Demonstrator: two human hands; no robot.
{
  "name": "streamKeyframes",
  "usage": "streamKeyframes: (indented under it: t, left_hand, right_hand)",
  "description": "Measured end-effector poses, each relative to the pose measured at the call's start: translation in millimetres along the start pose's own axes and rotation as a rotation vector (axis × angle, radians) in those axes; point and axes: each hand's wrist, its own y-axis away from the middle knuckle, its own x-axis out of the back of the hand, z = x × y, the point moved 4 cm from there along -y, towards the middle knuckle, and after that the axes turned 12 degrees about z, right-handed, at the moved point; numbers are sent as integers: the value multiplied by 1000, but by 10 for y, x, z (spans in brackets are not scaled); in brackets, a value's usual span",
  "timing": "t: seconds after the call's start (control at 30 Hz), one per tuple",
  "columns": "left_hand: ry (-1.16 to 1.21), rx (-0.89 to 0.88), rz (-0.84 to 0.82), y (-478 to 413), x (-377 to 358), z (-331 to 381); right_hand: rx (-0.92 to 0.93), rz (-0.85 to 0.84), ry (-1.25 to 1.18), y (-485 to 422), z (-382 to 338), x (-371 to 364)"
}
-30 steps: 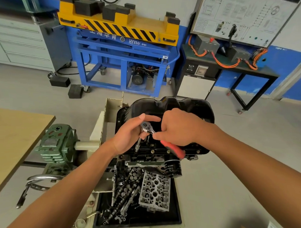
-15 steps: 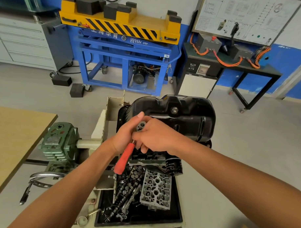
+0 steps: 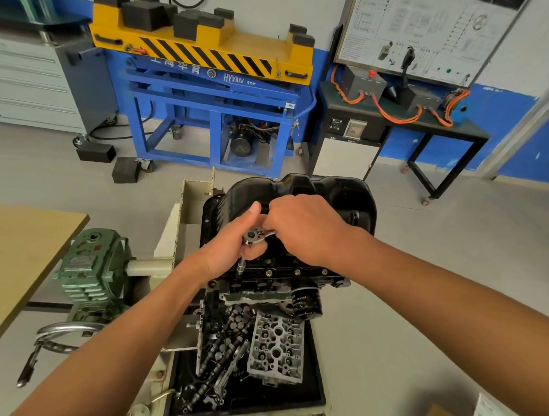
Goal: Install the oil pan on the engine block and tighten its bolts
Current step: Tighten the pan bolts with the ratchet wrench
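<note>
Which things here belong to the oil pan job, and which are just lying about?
In use: oil pan, ratchet, flange bolts, engine block, left hand, right hand.
Lying about: cylinder head, camshafts, green gearbox, wooden table.

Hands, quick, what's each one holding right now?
Left hand: curled round the ratchet at its head.
Right hand: gripping the ratchet's handle, which is mostly hidden.

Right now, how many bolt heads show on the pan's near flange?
3 bolt heads, a row on the oil pan flange right of the left hand; others may be hidden.
</note>
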Motion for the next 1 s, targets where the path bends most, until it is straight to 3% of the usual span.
streamKeyframes:
  t: [0.37, 0.53, 0.73, 1.0]
  left_hand:
    - [74, 54, 81, -8, 37, 22]
    - [18, 49, 113, 1, 51, 20]
    - [132, 85, 89, 41, 24, 19]
    - [271, 144, 145, 25, -25, -12]
  right_hand:
    - [107, 68, 16, 77, -28, -53]
    - [-47, 6, -153, 70, -111, -28]
    - [-249, 5, -519, 82, -303, -78]
    - [-398, 89, -571, 152, -450, -113]
